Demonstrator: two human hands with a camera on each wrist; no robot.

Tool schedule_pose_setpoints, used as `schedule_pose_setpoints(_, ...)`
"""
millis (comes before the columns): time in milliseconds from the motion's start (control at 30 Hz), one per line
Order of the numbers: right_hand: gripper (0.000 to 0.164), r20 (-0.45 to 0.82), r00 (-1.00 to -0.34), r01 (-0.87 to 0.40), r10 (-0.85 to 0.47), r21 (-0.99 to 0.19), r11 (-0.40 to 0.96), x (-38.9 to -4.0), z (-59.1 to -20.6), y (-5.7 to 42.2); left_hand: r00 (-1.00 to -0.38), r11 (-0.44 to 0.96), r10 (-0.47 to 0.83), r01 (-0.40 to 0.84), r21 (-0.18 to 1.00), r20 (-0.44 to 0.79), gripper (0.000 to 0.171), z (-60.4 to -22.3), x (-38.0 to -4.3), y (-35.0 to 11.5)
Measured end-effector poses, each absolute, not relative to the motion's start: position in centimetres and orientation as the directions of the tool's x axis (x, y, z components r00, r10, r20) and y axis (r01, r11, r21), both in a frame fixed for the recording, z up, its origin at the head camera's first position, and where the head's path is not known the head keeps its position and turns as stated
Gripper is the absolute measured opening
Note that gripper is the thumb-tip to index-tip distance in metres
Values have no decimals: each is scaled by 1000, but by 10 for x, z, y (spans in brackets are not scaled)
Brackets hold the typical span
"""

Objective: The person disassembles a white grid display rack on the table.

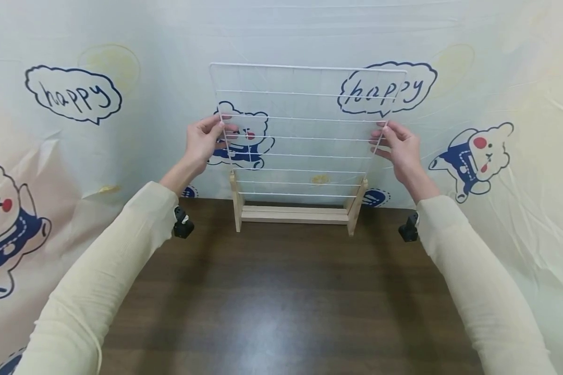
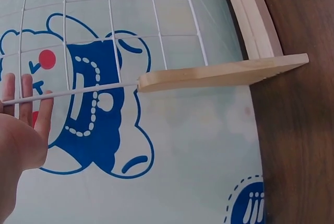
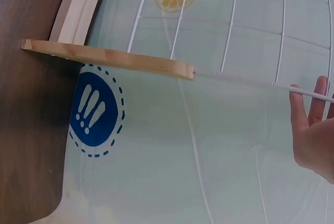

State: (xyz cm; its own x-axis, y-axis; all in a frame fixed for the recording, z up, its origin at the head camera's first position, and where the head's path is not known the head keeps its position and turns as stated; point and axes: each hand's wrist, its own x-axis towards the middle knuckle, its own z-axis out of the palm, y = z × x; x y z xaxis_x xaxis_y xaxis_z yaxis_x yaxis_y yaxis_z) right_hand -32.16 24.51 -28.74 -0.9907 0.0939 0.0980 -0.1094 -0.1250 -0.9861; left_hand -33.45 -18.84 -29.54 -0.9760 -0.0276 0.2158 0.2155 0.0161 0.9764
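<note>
A white wire grid panel (image 1: 305,138) stands upright in a pale wooden stand (image 1: 295,214), its lower part between the stand's two side pieces. My left hand (image 1: 204,139) pinches the panel's left side wire, thumb in front and fingers behind. On the opposite side, at about the same height, my right hand (image 1: 403,151) holds the right side wire. The left wrist view shows the wire meeting the top of one wooden side piece (image 2: 209,75). In the right wrist view, the other side piece (image 3: 120,58) meets the wire likewise.
The stand rests near the back edge of a dark brown wooden table (image 1: 262,291). Behind it hangs a pale curtain (image 1: 169,31) printed with bears and "happy" bubbles. Small black devices (image 1: 183,223) are worn at both wrists.
</note>
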Motion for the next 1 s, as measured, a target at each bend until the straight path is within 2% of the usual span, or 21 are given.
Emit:
schedule_pose_setpoints(867,34,120,-988,-133,93,-981,-145,-321,-268,246,-975,55,-57,213,976,216,29,-272,-332,-187)
schedule_pose_setpoints(1000,35,127,-987,-140,97,-980,-141,-320,-262,245,-972,22,-47,229,973,230,29,-268,-333,-188)
